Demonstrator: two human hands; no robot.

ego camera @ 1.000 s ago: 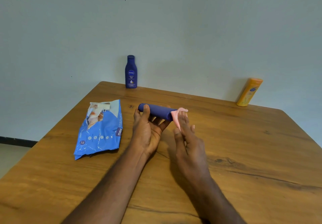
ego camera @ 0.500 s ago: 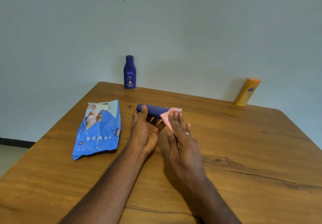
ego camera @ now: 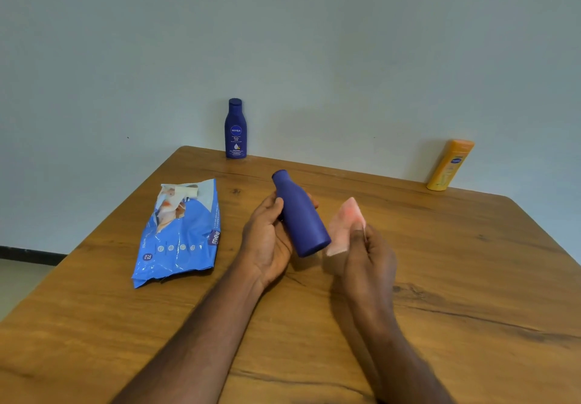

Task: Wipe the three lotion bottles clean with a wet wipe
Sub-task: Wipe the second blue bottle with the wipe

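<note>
A broad brown wooden table (ego camera: 440,278) with dark grain streaks fills the lower view, its far edge against a pale grey wall. On its left part lies a crumpled blue plastic pack of wet wipes (ego camera: 179,237), flat, with its flap open at the top. Near the middle, lifted above the tabletop, is a plain dark blue plastic lotion bottle (ego camera: 300,215), tilted with its cap pointing away and its base toward the person. The left hand (ego camera: 267,237) cradles it from the left side, fingers curled around the body and the thumb laid on its upper face. The right hand (ego camera: 367,256) has its fingers pinched closed on a small folded pink wet wipe (ego camera: 344,224), which stands just beside the base of the bottle; whether it touches cannot be told. At the far edge stand a second dark blue labelled lotion bottle (ego camera: 235,130), upright, and, well apart to the right, a slim yellow-orange lotion bottle (ego camera: 451,164), leaning at a tilt. The step in hand looks like wiping the first bottle, the far two waiting. The next move calls for pressing the wipe onto the body while the left hand turns it
</note>
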